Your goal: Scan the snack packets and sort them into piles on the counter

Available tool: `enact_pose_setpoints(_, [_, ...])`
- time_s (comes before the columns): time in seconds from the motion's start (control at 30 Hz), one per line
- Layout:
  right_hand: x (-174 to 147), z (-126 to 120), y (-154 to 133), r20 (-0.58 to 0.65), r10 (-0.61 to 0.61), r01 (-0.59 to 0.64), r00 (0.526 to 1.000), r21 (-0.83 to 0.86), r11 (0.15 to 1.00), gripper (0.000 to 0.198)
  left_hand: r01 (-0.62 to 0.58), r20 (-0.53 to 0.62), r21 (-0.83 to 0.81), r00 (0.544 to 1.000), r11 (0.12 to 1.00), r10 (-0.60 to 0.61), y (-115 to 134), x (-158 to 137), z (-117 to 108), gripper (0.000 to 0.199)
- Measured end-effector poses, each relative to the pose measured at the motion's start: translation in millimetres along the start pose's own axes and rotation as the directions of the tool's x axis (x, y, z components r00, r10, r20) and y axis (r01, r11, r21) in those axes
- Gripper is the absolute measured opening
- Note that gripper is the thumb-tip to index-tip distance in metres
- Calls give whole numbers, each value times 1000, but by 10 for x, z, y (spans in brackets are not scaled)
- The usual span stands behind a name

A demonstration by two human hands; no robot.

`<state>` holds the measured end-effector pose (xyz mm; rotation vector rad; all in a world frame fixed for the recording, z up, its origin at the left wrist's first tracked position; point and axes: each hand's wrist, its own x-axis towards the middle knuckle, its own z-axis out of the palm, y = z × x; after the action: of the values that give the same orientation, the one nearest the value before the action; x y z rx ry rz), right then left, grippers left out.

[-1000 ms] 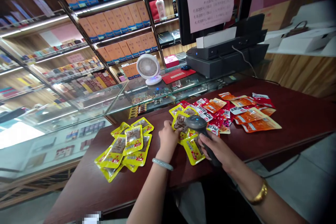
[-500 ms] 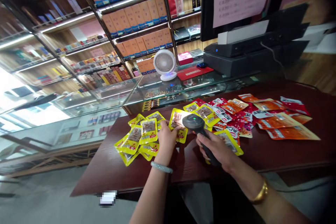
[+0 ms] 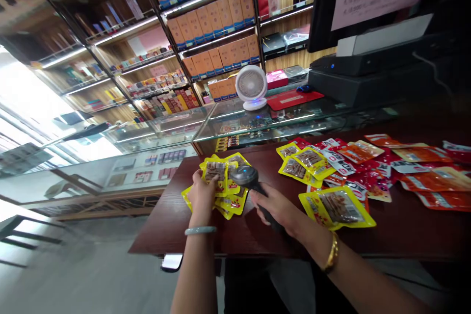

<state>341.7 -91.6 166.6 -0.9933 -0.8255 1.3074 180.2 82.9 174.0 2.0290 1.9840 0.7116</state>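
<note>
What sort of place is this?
Probably a shop: the right hand holds what looks like a barcode scanner near yellow packets, with glass display cases and orange boxes on shelves beyond.

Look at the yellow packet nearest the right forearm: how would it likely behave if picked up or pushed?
Being thin and flat, the yellow packet would probably feel light and seems unlikely to roll. Its glossy film may let it slide across the shiny tabletop. Its thin rim suggests some flexing if lifted by one edge.
</note>
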Motion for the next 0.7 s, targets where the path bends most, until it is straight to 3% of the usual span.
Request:
enact_pose_setpoints(0.13, [-48, -5, -3, -4, 8, -8, 1000, 8, 1000, 44, -30, -41, 98, 999, 995, 34, -80, 38, 33, 61])
enact_pose_setpoints(0.23, [-109, -79, -36, -32, 16, -16, 999, -5, 1000, 44, -65, -83, 107, 994, 992, 74, 42, -40, 50, 59])
enact_pose_setpoints(0.37, [-242, -259, -87, -91, -6, 2, 996, -46, 999, 40, -225, -79, 57, 970, 973, 229, 438, -251, 145, 51])
enact_pose_setpoints(0.53, [-490, -583, -133, -168, -90, 76, 982, -88, 993, 37, -498, 108, 36, 864, 867, 492, 1074, -696, 431, 40])
enact_pose_setpoints(0.6, [-594, -718, -158, -221, -98, 83, 970, -73, 994, 39, -555, 193, 54, 822, 830, 536, 1289, -849, 570, 37])
enact_pose_setpoints(0.7, [-733, -899, -204, -306, -87, 77, 948, -42, 996, 44, -569, 261, 123, 809, 813, 526, 1543, -966, 782, 36])
